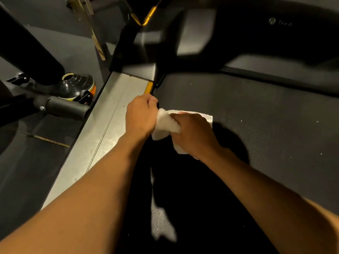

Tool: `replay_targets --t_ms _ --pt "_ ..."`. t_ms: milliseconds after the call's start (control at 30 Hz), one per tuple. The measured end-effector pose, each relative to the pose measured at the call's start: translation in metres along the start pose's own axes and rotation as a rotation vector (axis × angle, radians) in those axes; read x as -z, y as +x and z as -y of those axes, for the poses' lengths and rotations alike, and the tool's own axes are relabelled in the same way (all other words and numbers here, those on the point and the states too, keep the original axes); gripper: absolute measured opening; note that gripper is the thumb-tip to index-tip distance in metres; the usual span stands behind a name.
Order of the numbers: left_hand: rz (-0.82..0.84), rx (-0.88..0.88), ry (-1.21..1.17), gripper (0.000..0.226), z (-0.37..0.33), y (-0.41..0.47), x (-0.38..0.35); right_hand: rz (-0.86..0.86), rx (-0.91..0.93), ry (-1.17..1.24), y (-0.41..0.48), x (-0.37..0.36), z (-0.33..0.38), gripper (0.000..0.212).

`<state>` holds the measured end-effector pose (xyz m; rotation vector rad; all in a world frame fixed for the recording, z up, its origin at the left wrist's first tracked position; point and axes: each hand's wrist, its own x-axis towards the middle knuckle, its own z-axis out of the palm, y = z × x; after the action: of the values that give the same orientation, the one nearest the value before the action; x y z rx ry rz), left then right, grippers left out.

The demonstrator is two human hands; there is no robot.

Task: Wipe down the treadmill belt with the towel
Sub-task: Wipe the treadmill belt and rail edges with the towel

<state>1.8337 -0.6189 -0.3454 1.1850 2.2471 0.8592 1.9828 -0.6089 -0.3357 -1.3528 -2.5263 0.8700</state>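
The white towel (166,125) is bunched between my two hands, low over the near-left part of the treadmill belt (256,116). My right hand (192,134) is clenched over it from above, cloth spilling out ahead of my knuckles and under my wrist. My left hand (141,116) is curled closed just left of the towel, touching its edge; whether those fingers actually pinch cloth I cannot tell, since they fold out of sight. My own shadow blackens the belt beneath my forearms. The console above is blurred, its logo unreadable. Left of my left hand runs the grey side rail (102,129), then dark floor with a black-and-orange bottle (78,87).
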Motion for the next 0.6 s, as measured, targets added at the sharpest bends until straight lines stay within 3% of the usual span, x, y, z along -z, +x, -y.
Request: replay_targets --t_ms 100,167,233,333,400,467,533,600 --pt "0.015 0.032 -0.016 0.028 0.000 -0.003 0.001 -0.231 -0.080 -0.095 0.022 0.036 -0.021 0.007" --pt "0.007 0.040 -0.028 0.028 -0.003 -0.003 -0.001 -0.385 -0.158 -0.199 0.047 0.063 -0.048 0.013" --pt "0.014 0.031 -0.001 0.027 -0.006 -0.005 -0.001 -0.376 -0.195 -0.229 0.054 0.067 -0.068 0.018" --pt "0.046 -0.064 0.120 0.026 -0.003 -0.008 -0.001 -0.105 -0.089 -0.268 0.031 0.027 -0.065 0.038" --pt "0.071 -0.142 0.198 0.025 0.001 -0.011 -0.002 0.031 0.057 -0.134 0.003 0.000 -0.046 0.035" --pt "0.121 -0.198 0.253 0.024 0.001 -0.015 -0.004 -0.023 0.128 -0.085 -0.012 0.001 -0.036 0.023" --pt "0.156 -0.237 0.291 0.025 -0.001 -0.019 -0.004 -0.182 0.001 -0.200 0.003 0.028 -0.046 0.013" --pt "0.159 -0.253 0.327 0.028 -0.005 -0.023 -0.005 -0.319 -0.111 -0.124 0.026 0.063 -0.067 0.014"
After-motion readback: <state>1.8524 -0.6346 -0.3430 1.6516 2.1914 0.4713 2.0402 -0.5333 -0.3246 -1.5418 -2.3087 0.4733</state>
